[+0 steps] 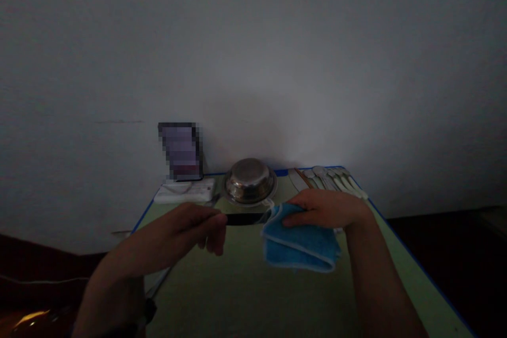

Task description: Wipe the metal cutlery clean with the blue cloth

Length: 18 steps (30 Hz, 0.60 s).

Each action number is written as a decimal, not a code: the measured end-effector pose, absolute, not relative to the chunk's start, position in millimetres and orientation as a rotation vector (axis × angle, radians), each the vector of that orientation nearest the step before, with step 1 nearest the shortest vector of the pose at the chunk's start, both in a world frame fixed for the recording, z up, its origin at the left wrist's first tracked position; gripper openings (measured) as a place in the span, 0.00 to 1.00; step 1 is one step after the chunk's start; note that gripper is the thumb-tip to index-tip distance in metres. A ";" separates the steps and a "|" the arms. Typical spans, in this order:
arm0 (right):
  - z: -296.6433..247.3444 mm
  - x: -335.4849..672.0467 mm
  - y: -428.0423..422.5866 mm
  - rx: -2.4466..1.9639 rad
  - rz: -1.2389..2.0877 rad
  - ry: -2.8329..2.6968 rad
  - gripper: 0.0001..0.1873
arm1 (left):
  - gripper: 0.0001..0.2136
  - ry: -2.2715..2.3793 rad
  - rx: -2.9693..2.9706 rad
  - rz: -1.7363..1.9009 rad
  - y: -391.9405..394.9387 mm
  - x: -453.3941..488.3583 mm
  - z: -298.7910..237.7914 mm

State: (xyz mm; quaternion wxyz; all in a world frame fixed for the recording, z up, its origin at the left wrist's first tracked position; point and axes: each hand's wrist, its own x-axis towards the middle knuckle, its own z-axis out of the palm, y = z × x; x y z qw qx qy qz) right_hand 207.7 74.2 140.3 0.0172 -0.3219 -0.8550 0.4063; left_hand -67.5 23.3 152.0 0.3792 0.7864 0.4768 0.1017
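My left hand (198,224) is closed on the end of a black-handled utensil (243,219), held level above the table. A short bit of metal shows beside the handle; the rest goes behind a blue cloth (301,245), so its kind is hidden. The folded cloth has pale edging and a small loop. It is pinched in my right hand (322,208), with the thumb across its front, around the hidden part of the utensil. Just beyond the handle, a shiny metal bowl (250,179) rests upside down on the table.
Several spoons and other cutlery (330,178) lie in a row at the back right of the green table (253,296). A blurred-out screen (182,150) leans on the wall behind a white box (184,191). The wall (253,63) bounds the table's back.
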 end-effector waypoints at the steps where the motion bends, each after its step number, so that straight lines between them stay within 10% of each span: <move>1: 139.9 200.1 74.3 -0.918 1.267 -2.699 0.13 | 0.20 1.177 2.021 0.246 24.3 -61.1 150.4; 18: 144.8 180.3 70.7 -0.698 1.408 -2.705 0.15 | 0.21 1.213 2.110 0.272 22.4 -37.2 154.0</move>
